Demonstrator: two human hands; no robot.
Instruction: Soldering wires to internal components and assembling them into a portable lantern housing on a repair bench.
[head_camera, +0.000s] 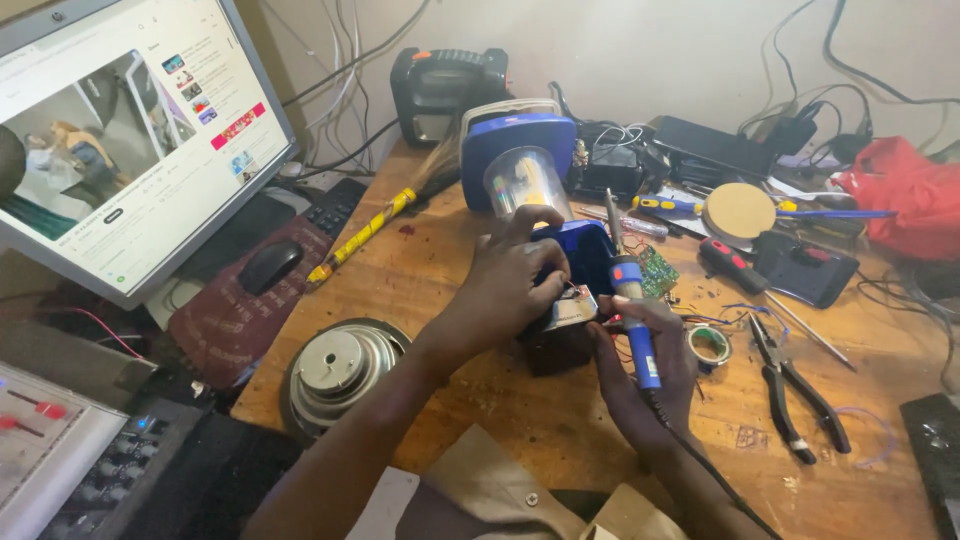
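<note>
where fingers pinch, blue plastic soldering iron (636, 320)

Monitor (120, 130) cut off left; circuit board (572, 308) partly hidden under the hands.

- A computer monitor (120, 140) at ten o'clock: wide, grey-framed, tilted, its lit screen white with a large video picture and a column of small thumbnails.
- A dark, flat screen device (935, 455) at four o'clock, unlit, at the desk's edge.
</note>
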